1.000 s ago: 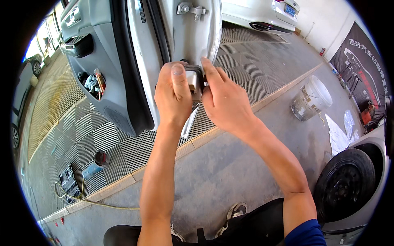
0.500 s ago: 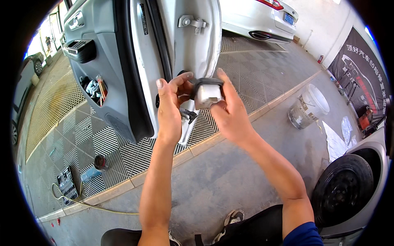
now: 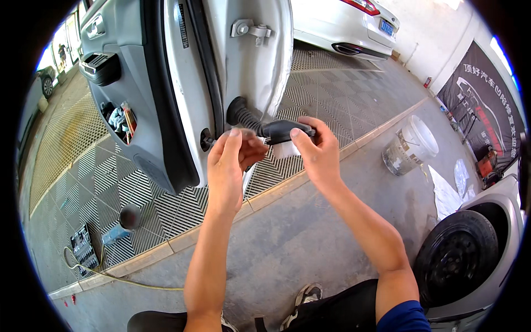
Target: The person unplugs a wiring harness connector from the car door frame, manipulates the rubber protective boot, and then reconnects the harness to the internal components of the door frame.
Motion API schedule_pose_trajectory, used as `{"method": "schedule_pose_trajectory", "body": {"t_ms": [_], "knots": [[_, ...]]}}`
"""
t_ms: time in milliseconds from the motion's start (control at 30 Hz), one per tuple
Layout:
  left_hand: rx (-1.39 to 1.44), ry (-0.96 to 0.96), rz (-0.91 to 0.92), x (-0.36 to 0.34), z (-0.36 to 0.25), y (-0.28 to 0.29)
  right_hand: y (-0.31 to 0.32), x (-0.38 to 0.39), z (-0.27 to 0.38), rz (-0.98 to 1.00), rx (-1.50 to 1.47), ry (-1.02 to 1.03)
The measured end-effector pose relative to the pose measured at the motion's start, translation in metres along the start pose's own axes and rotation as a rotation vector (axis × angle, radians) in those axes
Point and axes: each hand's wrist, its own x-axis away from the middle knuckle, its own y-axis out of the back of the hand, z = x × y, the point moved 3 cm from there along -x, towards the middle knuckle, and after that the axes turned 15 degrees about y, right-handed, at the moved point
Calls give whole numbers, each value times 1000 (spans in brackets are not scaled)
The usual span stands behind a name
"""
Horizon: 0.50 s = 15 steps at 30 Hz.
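Head view: the right hand (image 3: 319,152) pinched a black oblong plastic connector (image 3: 282,130), right of the curled left hand (image 3: 224,166), whose grip was indeterminable. A black ribbed rubber boot (image 3: 241,112) lay ahead. Connector handling was apparently underway; the next move called for steady support.

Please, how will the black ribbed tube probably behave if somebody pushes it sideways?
The ribbed tube would probably flex, since close folds ring it. Its upper end would likely resist moving, as it meets the white panel. The smoother black end piece at its other end looks stiffer, so it would perhaps bend less.
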Motion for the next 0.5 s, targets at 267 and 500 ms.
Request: {"method": "schedule_pose_trajectory", "body": {"t_ms": [267, 500], "knots": [[1, 481, 57, 20, 47, -26, 7, -10, 7, 27, -132, -49], [565, 249, 163, -23, 80, -45, 3, 0, 17, 232, 189, 9]]}}
